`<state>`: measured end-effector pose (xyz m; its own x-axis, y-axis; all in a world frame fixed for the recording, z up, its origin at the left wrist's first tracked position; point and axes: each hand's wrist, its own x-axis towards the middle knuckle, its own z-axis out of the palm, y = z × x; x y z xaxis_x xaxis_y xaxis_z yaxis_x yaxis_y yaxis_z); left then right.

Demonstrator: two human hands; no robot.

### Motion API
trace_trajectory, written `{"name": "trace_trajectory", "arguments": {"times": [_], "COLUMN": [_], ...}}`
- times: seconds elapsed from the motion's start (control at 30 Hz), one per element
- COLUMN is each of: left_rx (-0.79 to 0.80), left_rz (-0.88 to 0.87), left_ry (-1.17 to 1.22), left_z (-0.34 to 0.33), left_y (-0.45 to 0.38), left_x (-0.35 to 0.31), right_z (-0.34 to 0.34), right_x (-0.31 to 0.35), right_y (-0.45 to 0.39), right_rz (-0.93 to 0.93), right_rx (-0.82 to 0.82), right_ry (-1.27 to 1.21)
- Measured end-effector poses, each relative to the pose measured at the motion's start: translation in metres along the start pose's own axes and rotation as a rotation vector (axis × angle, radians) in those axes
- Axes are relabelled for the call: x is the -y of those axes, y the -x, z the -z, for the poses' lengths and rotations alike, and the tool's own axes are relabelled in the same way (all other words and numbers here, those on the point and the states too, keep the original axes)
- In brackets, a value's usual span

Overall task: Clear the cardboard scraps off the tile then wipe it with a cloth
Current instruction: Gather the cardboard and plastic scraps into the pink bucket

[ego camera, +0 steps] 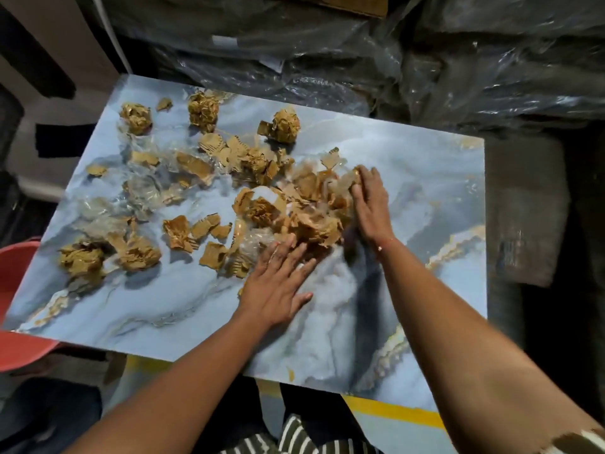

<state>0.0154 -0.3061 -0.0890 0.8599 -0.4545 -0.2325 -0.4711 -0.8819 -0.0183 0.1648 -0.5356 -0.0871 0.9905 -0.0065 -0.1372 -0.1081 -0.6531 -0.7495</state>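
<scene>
1. Sweeping is what I judge the step to be: my left hand [278, 283] lies flat on the tile [409, 178], fingers [288, 253] straight and spread, nothing held, their tips touching the near edge of a heap of cardboard scraps [314, 208].
2. My right hand [370, 201] stands on edge against the heap's right side, fingers straight and together, holding nothing — a pushing wall, not a grasp.
3. More scraps and crumpled balls [136, 117] lie scattered over the left and far parts of the tile, mixed with clear plastic film [144, 191]. No cloth is in view.
4. Risk: flat hands could skim over thin pieces or the film, leaving bits behind, since nothing pins them.
5. Risk: a hard push left might send scraps past the red tub [16, 263] beside the tile's left edge and onto the floor.
6. Risk: the tile looks to overhang its support at the near edge — leaning weight there could tip it, I think.
7. Risk: film may cling to the glossy surface and smear under later wiping.
8. Writing: none that I can read; the wrapped bundles [425, 60] behind show no legible label.
</scene>
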Motion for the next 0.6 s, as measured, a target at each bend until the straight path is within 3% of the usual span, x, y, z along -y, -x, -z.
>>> {"name": "trace_trajectory", "arguments": {"times": [0.17, 0.33, 0.47, 0.6], "left_rx": [-0.096, -0.138, -0.091, -0.145], "left_rz": [-0.007, 0.029, 0.121, 0.090], "left_ry": [-0.008, 0.005, 0.026, 0.089], "left_z": [-0.003, -0.005, -0.014, -0.006], "left_y": [0.025, 0.048, 0.056, 0.060], "left_x": [0.007, 0.022, 0.034, 0.041], "right_z": [-0.028, -0.020, -0.032, -0.060], "right_x": [0.035, 0.041, 0.049, 0.060], "right_y": [0.017, 0.004, 0.005, 0.027], "right_rz": [0.071, -0.020, 0.020, 0.079], "right_rx": [0.122, 0.002, 0.062, 0.132], "right_ry": [-0.158, -0.239, -0.178, -0.091]}}
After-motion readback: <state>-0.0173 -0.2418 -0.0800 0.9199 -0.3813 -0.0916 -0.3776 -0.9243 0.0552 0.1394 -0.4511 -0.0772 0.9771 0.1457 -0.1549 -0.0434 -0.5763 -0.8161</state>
